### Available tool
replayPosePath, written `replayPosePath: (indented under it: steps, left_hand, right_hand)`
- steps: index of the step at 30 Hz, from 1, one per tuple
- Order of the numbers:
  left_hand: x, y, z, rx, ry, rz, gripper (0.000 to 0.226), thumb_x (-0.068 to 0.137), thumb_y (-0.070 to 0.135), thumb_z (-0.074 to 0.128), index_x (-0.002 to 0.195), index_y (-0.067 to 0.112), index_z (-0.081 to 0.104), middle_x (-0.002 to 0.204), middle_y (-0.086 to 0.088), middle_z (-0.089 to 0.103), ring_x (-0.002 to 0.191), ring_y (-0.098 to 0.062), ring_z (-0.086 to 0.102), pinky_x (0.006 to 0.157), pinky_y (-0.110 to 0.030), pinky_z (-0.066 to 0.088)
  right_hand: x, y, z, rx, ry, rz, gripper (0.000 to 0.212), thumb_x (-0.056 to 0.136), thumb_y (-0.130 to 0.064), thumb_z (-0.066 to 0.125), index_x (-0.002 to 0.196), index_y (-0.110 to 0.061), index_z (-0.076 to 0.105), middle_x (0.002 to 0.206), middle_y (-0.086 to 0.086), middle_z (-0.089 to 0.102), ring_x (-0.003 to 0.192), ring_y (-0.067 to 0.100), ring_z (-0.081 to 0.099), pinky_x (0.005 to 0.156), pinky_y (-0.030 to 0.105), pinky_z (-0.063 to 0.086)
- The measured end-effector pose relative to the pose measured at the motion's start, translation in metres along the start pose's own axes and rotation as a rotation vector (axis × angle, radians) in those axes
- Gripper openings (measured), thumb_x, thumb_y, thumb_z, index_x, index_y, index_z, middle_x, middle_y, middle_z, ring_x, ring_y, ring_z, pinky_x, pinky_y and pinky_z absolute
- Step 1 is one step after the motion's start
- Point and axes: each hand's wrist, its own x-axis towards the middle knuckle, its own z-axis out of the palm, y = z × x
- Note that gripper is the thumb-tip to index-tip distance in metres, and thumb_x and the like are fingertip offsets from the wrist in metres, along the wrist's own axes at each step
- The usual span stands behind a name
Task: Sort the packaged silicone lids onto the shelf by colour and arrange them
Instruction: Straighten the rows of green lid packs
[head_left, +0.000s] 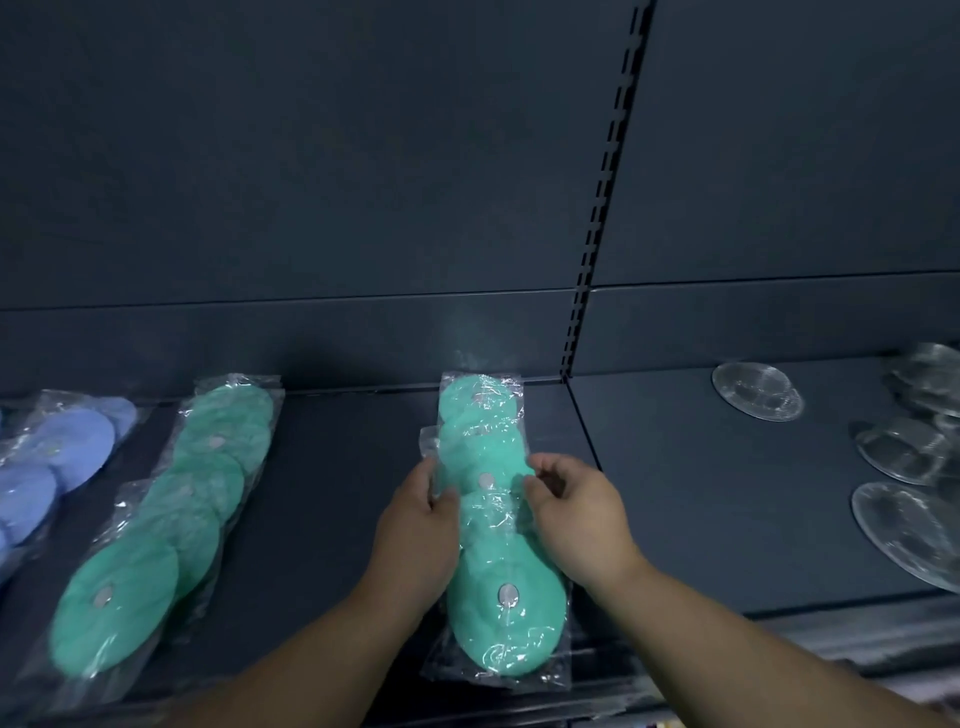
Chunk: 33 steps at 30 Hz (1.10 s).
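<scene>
On the dark shelf, left hand and right hand are pinching the green pack at its mid-length edges, likely suiting a light, floppy, slippery load

The pack between the left grip and the right grip is clear plastic film, glossy and crinkled, with white glints. The green lids inside look matt, smooth and rubbery, each with a small pale shiny button. Left of the left grip, a second green pack and a blue pack wear the same shiny film. The shelf under the grips looks like dark, matt, smooth metal. Right of the right grip, clear dishes look glassy and ribbed.
</scene>
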Motion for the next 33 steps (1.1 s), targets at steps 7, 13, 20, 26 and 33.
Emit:
replayPosePath:
  steps: [7,13,20,26,33]
  left_hand:
    - [0.007,-0.004,-0.002,0.078,-0.070,0.017,0.034,0.099,0.024,0.044,0.130,0.036,0.048,0.126,0.013,0.055,0.108,-0.007,0.054,0.092,-0.023,0.041]
    - [-0.020,-0.028,-0.010,0.200,0.021,0.032,0.027,0.094,0.029,0.054,0.121,0.029,0.057,0.120,0.005,0.057,0.093,-0.001,0.058,0.077,-0.015,0.042]
    - [-0.031,-0.026,-0.008,0.212,-0.011,0.044,0.031,0.094,0.024,0.054,0.124,0.026,0.059,0.115,0.007,0.063,0.099,-0.005,0.060,0.088,-0.021,0.046]
    - [-0.040,-0.026,-0.003,0.128,-0.026,0.019,0.031,0.096,0.024,0.050,0.126,0.028,0.054,0.116,0.007,0.062,0.097,-0.003,0.061,0.087,-0.024,0.049]
    - [-0.050,-0.025,0.006,0.090,0.017,0.029,0.047,0.093,0.024,0.053,0.139,0.024,0.044,0.134,0.005,0.051,0.116,-0.013,0.055,0.101,-0.037,0.046]
  right_hand:
    - [0.001,0.003,-0.005,-0.204,-0.033,-0.050,0.032,0.093,-0.033,0.055,0.120,-0.019,0.062,0.118,-0.001,0.063,0.094,0.010,0.061,0.078,0.010,0.040]
    - [-0.020,0.005,-0.023,-0.219,0.022,-0.020,0.024,0.087,-0.040,0.063,0.104,-0.025,0.056,0.096,-0.008,0.062,0.079,0.008,0.056,0.060,0.010,0.036]
    - [-0.042,0.002,-0.013,-0.147,-0.088,-0.017,0.024,0.086,-0.031,0.067,0.106,-0.022,0.057,0.088,-0.010,0.061,0.071,-0.001,0.056,0.056,0.001,0.040]
    - [-0.045,0.008,-0.013,-0.208,-0.031,-0.029,0.037,0.081,-0.034,0.069,0.114,-0.025,0.053,0.114,-0.006,0.052,0.101,0.011,0.055,0.086,0.018,0.041]
    - [-0.055,0.007,0.002,-0.016,0.001,-0.058,0.044,0.079,-0.028,0.072,0.119,-0.027,0.054,0.115,-0.010,0.060,0.103,0.009,0.060,0.092,0.029,0.051]
